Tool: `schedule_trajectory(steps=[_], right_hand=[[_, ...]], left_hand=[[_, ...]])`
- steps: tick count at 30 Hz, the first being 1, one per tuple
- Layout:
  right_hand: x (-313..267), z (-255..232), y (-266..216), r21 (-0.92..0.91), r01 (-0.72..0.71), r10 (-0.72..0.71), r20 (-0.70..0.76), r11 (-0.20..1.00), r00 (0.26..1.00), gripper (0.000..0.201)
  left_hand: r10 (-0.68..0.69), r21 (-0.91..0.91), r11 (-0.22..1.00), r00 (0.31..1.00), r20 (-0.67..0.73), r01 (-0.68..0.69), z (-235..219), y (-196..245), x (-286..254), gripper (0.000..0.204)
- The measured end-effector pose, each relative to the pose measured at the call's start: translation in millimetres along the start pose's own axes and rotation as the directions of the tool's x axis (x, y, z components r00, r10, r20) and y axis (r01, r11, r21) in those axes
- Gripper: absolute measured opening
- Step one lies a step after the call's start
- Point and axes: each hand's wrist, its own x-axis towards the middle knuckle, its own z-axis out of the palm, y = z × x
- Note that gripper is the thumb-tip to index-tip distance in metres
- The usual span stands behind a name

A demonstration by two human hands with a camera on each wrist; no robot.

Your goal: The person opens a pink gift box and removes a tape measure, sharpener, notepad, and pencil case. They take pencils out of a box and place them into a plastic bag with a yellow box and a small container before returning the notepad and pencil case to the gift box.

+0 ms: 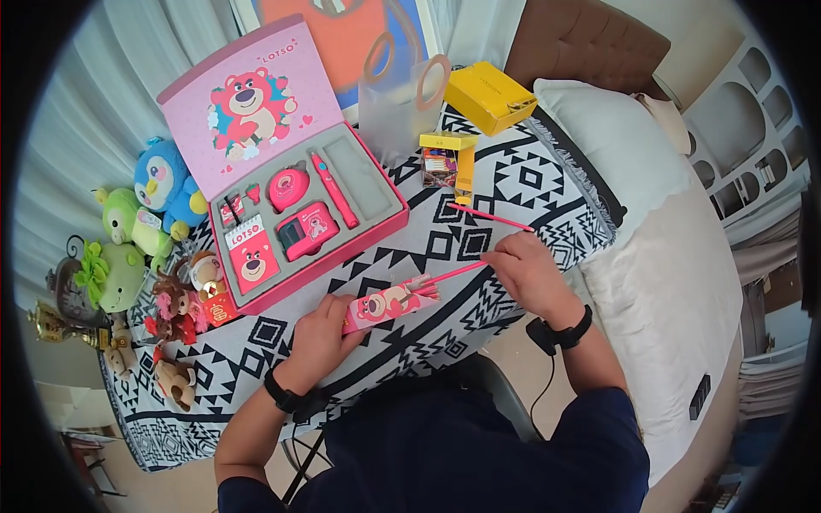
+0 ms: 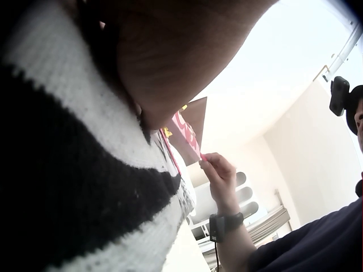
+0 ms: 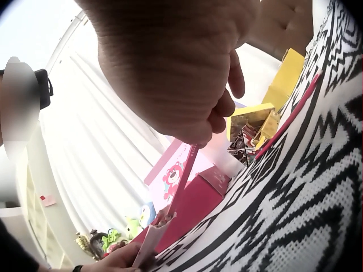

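Observation:
My left hand [image 1: 322, 333] grips the lower end of a pink bear-printed box [image 1: 383, 307], whose open end faces right with several pink sticks showing. Between thumb and fingers, my right hand [image 1: 525, 272] pinches the end of a pink stick [image 1: 462, 273] that reaches back to the box opening. In the right wrist view the same stick [image 3: 182, 184] slants from the right fingertips down to the box [image 3: 148, 245]. Another pink stick [image 1: 492, 217] lies on the patterned cloth beyond the right hand.
A large pink gift box [image 1: 389, 224] with its lid raised holds a notebook, a pen and other items. Plush toys [image 1: 164, 184] line the left edge. Behind the loose stick are a small open yellow box [image 1: 448, 144], a bigger yellow box [image 1: 492, 96] and a clear bag [image 1: 393, 115].

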Motion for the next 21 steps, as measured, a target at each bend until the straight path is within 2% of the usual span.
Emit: schedule_trajectory(steps=[3,6,9,12,15,16,18,19,20,21], right_hand=[[6.6,13.7,-7.7,0.078,0.018,-0.019,0.008,0.997,1.0,0.029],[13.9,43.4,-21.2,0.313,-0.037,0.019,0.059,0.949,0.998,0.039],[31.6,64.3,-61.0,0.543,-0.102,0.078,0.067,0.833,0.995,0.053],[34.9,75.9,-67.8,0.57,-0.118,0.044,0.143,0.813,0.989,0.065],[37.5,66.8,-44.6,0.493,-0.2,0.128,0.176,0.847,0.976,0.061],[32.9,67.1,-30.5,0.339,-0.205,0.158,0.162,0.918,0.974,0.058],[25.7,60.1,-5.8,0.142,-0.343,0.339,0.048,0.929,0.939,0.055],[19.5,61.0,13.2,-0.038,-0.351,0.348,-0.065,0.936,0.935,0.053],[15.0,56.5,26.9,-0.207,-0.401,0.382,-0.127,0.893,0.916,0.051],[6.9,57.7,49.6,-0.301,-0.454,0.429,-0.15,0.839,0.891,0.043]], left_hand=[[0.004,0.0,1.0,1.0,-0.002,-0.004,1.3,-0.7,0.1,0.052],[0.007,0.0,1.0,1.0,0.001,-0.007,0.6,-0.5,-0.1,0.051],[0.01,-0.004,1.0,1.0,-0.001,-0.01,-0.6,2.2,1.7,0.05],[0.002,-0.001,1.0,1.0,0.0,-0.002,-0.5,1.4,-0.6,0.049],[-0.005,-0.001,1.0,1.0,0.0,0.005,0.0,0.2,-2.6,0.05],[-0.003,-0.003,1.0,1.0,-0.001,0.003,0.6,0.2,-2.3,0.05],[0.005,-0.003,1.0,1.0,-0.005,-0.005,2.2,-1.1,-2.2,0.051],[0.006,-0.001,1.0,1.0,-0.009,-0.006,2.6,-1.9,-2.2,0.051],[0.007,-0.001,1.0,1.0,-0.008,-0.007,2.0,-1.8,-1.9,0.051],[0.007,-0.001,1.0,1.0,-0.006,-0.007,0.5,-1.4,-1.5,0.051]])
